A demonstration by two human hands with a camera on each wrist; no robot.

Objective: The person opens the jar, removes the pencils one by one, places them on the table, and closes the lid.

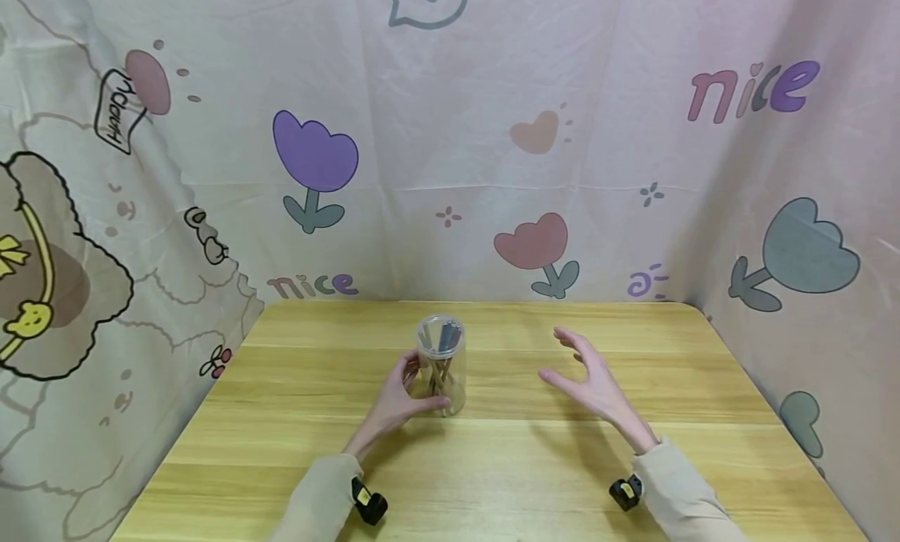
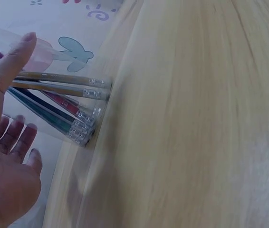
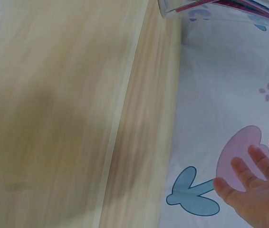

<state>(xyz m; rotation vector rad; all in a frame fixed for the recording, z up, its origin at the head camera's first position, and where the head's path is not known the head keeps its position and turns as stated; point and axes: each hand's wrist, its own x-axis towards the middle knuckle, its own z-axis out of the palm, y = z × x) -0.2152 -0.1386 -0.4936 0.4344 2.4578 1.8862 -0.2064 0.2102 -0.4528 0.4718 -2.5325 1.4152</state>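
Note:
A clear plastic jar (image 1: 455, 374) with a lid-like rim stands upright on the table, holding several pencils (image 2: 61, 88) with silvery bands at their lower ends. My left hand (image 1: 399, 397) grips the jar low on its left side, the thumb across the front and the fingers behind. In the left wrist view, the thumb overlaps the jar while the fingertips lie at its other side. To the jar's right, my right hand (image 1: 591, 382) hovers above the table, fingers spread and loosely bent, holding nothing. The right wrist view catches part of the jar (image 3: 220, 10) at its top.
The wooden table (image 1: 520, 479) reaches back to a patterned cloth (image 1: 436, 136) hanging behind and at both sides. A small black camera (image 1: 369, 501) is worn on the left wrist, and another black camera (image 1: 626, 492) on the right wrist.

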